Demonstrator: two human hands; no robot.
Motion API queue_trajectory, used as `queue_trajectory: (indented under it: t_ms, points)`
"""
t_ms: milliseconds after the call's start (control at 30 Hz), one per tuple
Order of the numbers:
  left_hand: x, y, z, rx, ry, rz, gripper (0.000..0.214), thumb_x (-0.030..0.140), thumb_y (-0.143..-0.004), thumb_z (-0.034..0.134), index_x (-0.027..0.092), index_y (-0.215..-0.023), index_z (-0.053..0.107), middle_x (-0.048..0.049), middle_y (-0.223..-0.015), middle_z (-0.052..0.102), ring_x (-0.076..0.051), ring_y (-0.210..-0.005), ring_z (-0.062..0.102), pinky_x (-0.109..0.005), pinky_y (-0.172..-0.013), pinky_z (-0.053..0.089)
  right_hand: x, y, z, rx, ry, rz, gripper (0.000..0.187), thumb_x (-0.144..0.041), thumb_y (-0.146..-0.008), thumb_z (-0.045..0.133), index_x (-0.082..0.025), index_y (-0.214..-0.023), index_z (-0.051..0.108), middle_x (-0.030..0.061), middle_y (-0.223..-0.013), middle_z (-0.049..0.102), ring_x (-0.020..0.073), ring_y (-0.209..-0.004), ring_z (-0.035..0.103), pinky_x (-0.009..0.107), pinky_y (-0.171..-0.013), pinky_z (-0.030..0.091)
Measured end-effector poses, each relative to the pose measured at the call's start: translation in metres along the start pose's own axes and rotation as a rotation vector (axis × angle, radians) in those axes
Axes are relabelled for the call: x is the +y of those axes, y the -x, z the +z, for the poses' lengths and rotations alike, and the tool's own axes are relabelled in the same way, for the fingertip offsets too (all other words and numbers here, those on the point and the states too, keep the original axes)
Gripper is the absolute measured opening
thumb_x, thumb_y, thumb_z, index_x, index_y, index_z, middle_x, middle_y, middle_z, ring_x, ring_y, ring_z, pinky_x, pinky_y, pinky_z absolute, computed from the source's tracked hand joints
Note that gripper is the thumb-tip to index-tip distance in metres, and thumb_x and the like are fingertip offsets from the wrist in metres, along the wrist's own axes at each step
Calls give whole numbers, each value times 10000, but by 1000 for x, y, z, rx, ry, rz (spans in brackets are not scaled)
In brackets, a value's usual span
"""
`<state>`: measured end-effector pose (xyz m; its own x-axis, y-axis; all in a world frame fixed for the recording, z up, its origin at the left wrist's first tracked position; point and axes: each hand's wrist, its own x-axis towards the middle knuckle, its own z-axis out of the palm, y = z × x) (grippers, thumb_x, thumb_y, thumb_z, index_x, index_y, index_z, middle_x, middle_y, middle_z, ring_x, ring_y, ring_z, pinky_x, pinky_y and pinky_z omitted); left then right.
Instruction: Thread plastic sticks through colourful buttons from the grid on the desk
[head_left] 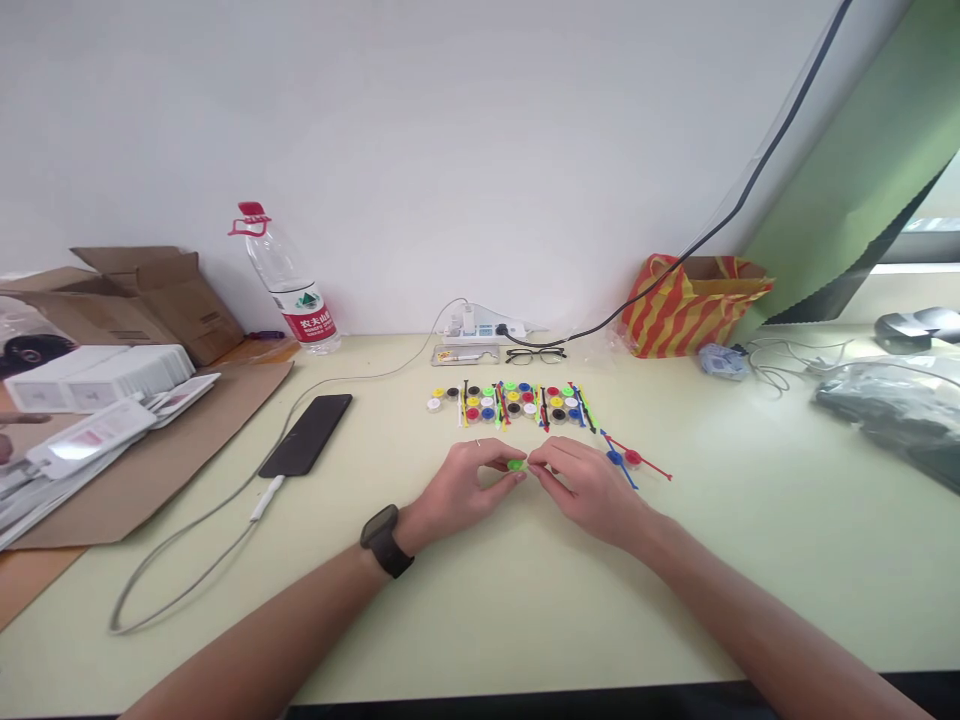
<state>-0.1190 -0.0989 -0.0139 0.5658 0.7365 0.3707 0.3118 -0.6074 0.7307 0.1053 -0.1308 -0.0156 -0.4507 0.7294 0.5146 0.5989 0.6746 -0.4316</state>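
Observation:
My left hand (461, 490) and my right hand (581, 485) meet over the pale desk (480, 600), fingers pinched together on a small green round piece (516, 465) between them. A black watch (385, 540) sits on my left wrist. Just beyond my hands lies a row of small coloured round pieces and thin sticks (514, 402). A blue piece (615, 458) and a red piece (634, 458), each on a thin stick, lie to the right of my right hand.
A black phone (307, 434) with a white cable lies left of centre. A water bottle (289, 285), cardboard boxes (142, 295) and white packets (97, 375) are at the left. Glasses (534, 354), a power strip (480, 328), a striped bag (694, 300) and a dark plastic bag (892, 405) are behind and right.

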Motion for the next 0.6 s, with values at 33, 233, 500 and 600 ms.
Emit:
queue_trajectory:
  t_ms: [33,233,500,600]
  points:
    - [0,0,0,-1,-3,1,247,343,-956,658,236,-1159,748,-62,-1059,769,-191,-915,723,-324,-865,591,-1,0,0,0,-4,5,219,-180,-1033,440,-229,-1019,653,74,-922,715,216,-827,646,343,-705,467]
    - [0,0,-1,26,-22,11,228,345,-945,676,231,-1128,750,-53,-1010,769,-182,-891,715,-311,-839,582,-1,0,-1,13,10,16,210,-185,-1027,454,-231,-998,657,72,-912,717,215,-809,641,344,-701,456]
    - [0,1,1,13,12,21,248,331,-956,647,244,-1163,752,-63,-1071,775,-195,-918,722,-332,-863,589,1,0,1,3,-2,5,210,-195,-1031,451,-233,-1017,657,78,-926,722,222,-823,649,349,-704,456]
    - [2,0,0,31,4,22,221,315,-942,672,236,-1129,759,-51,-1022,778,-182,-867,721,-321,-837,584,-1,0,1,5,8,9,204,-196,-1030,451,-234,-1012,651,75,-920,720,223,-817,645,352,-704,449]
